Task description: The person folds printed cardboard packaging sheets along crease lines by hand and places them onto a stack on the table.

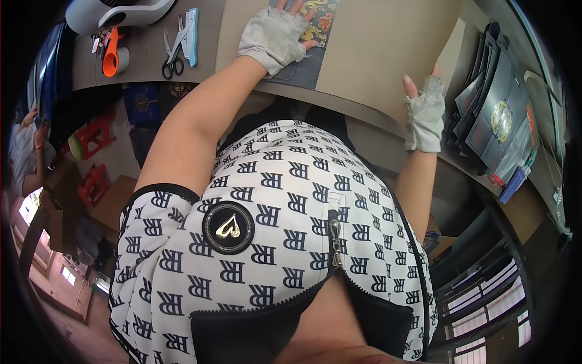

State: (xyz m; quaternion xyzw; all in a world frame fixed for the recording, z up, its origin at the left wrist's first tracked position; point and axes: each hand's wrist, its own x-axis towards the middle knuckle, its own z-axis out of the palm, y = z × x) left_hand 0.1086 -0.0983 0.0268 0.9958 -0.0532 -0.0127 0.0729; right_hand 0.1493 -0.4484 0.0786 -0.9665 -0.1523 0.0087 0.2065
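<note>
My left hand [277, 37], in a pale grey fingerless glove, lies flat with its fingers spread on a dark grey printed piece [306, 71] with gold and red decoration. That piece rests on the table, partly covered by the hand. To its right a large brown sheet [373, 51] covers much of the tabletop, its right side curving upward. My right hand [424, 115], gloved alike, is at this sheet's right edge. Its thumb shows on the near side, while most of the other fingers are hidden behind the sheet.
Left on the table are black scissors [173, 64], a light blue stapler [190, 37], an orange tape dispenser [111, 56] and a white device [91, 15]. Dark bags [500, 112] with a gold emblem stand at right. Red stools [97, 136] and another person [30, 151] are at far left.
</note>
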